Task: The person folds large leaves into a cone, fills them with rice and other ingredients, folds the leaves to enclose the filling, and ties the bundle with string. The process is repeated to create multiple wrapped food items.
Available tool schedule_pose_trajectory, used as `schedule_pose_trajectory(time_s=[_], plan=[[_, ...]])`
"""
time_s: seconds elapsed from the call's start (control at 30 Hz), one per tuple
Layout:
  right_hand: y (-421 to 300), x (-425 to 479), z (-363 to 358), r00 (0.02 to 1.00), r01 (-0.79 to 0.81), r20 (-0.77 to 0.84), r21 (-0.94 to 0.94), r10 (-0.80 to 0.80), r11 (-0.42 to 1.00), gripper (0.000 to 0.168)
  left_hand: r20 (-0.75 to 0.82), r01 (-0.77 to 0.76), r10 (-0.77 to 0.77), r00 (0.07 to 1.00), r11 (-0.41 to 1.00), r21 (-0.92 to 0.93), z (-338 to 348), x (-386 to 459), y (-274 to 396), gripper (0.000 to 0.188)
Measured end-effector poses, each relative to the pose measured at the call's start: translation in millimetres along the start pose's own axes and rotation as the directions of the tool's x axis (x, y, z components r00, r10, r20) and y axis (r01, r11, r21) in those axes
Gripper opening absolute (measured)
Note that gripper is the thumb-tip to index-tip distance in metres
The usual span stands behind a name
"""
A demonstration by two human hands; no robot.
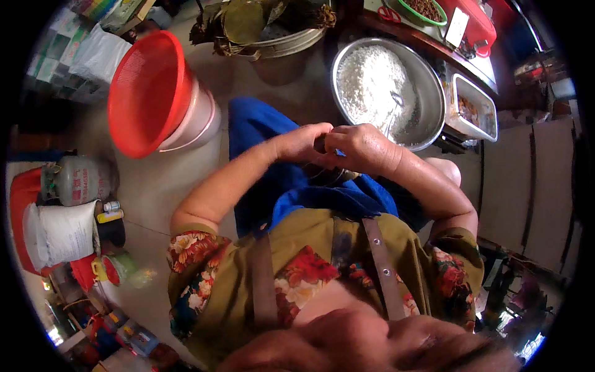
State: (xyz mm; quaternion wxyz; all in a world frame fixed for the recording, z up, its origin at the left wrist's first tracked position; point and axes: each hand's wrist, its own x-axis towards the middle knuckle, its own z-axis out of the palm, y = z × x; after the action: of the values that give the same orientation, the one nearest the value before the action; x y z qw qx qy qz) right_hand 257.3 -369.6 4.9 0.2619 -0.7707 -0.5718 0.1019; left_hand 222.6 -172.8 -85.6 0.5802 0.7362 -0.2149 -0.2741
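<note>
My left hand [304, 144] and my right hand [360, 146] meet above my lap, over the blue apron [262, 123]. Between them they hold a small dark leaf bundle [320, 143], mostly hidden by the fingers; thin strands hang below it. Just beyond my right hand stands a wide metal basin [430, 111] of white rice [367, 79], with a metal spoon [396, 100] resting in it. A bucket [288, 44] topped with large brownish-green leaves [244, 23] stands ahead.
To the left, a red plastic colander [148, 93] sits on a pale bucket [200, 121]. Right of the basin is a rectangular tray [488, 116] with food in it. A table holds a green basket [439, 21], red scissors [389, 15] and a phone [457, 27]. A gas cylinder [81, 179] stands far left.
</note>
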Motion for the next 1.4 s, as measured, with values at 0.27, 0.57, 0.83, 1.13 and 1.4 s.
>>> schedule_pose_trajectory(time_s=[0.27,0.57,0.83,1.13,1.4], plan=[[34,-27,9,0.997,0.079,0.002,-0.089,-0.080,0.993,0.015,-0.328,-0.038,-0.086,0.941,0.934,-0.355,54,-10,-14,0.019],[16,-38,87,0.890,-0.400,-0.026,0.434,0.455,0.807,0.028,-0.541,-0.020,-0.052,0.839,0.992,-0.127,60,-44,-23,0.012],[20,-29,65,0.948,-0.206,-0.201,0.199,0.245,0.958,0.027,-0.725,-0.113,0.077,0.685,0.994,-0.001,55,-22,-5,0.004],[70,1,-21,0.859,-0.134,-0.509,-0.109,0.060,0.985,0.037,-0.454,-0.375,0.368,0.812,0.924,0.078,-3,-22,77,0.009],[62,44,101,0.785,-0.098,-0.042,0.977,0.618,0.191,0.035,-0.932,-0.492,0.146,0.331,0.870,-0.039,-7,31,117,0.011]])
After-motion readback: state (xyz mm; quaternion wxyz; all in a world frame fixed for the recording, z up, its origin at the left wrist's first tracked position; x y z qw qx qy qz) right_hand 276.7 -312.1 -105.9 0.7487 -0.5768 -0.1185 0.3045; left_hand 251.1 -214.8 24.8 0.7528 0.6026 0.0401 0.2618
